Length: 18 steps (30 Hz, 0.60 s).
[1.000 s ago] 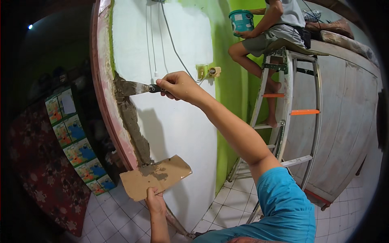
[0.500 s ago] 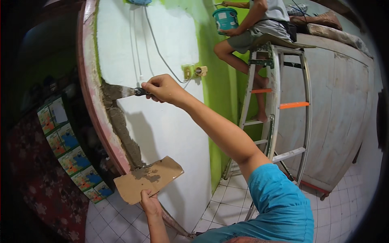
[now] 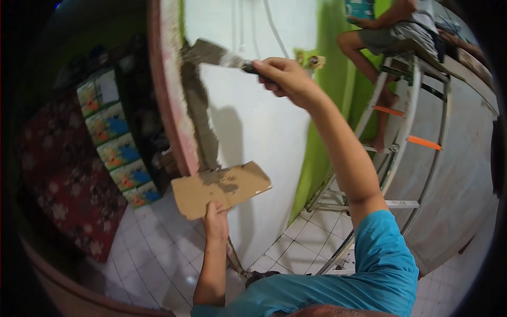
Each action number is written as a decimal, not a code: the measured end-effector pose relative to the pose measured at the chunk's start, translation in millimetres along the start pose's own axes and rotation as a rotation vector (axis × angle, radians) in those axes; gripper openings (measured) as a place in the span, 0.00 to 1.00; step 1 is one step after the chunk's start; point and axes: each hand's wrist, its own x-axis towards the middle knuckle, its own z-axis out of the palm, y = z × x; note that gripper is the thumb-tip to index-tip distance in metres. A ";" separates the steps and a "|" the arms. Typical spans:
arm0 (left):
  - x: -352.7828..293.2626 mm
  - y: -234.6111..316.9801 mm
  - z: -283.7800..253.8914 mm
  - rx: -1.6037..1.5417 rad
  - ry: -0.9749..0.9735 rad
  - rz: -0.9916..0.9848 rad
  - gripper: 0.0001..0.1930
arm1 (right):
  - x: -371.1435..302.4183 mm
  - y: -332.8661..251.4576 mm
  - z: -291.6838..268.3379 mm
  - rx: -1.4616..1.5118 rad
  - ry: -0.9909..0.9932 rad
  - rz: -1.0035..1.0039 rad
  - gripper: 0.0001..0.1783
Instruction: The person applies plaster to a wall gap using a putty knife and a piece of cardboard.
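My right hand point(image 3: 288, 82) is closed round the dark handle of a putty knife point(image 3: 228, 59). Its wide blade, smeared with grey mortar, lies at the upper end of a grey mortar strip point(image 3: 199, 113) that runs down the wall beside the pink door frame point(image 3: 171, 105). Lower down, my left hand point(image 3: 215, 221) grips the near edge of a flat brown piece of cardboard point(image 3: 240, 185), thumb on top. Wet grey mortar point(image 3: 224, 182) is smeared across the cardboard, whose far edge is close to the lower end of the strip.
A person point(image 3: 396, 37) sits on a stepladder point(image 3: 409, 127) at the right with a teal bucket point(image 3: 360, 9). A wooden socket block point(image 3: 316, 62) is on the wall. Patterned boxes point(image 3: 119, 148) are stacked beyond the doorway, by a red floral cloth point(image 3: 68, 195).
My view has shifted, so the scene sits further right and higher. The putty knife's blade has tilted, its handle end now lower. Both hands keep their holds.
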 end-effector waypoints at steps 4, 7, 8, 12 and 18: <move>-3.2 3.8 7.0 -0.004 -0.040 -0.008 0.25 | -17.3 2.9 10.4 0.031 0.029 -0.034 0.20; -5.4 8.1 7.6 0.005 -0.027 0.008 0.24 | -23.3 18.9 29.6 -0.058 0.166 -0.147 0.19; -3.7 8.4 6.7 0.004 -0.040 -0.003 0.24 | -22.5 28.1 35.6 -0.095 0.202 -0.243 0.19; -4.2 13.3 12.0 0.005 -0.057 -0.004 0.24 | -28.3 46.7 61.4 -0.160 0.221 -0.342 0.17; -3.7 12.4 9.6 -0.016 -0.071 -0.028 0.23 | -13.9 58.4 72.0 -0.190 0.221 -0.326 0.16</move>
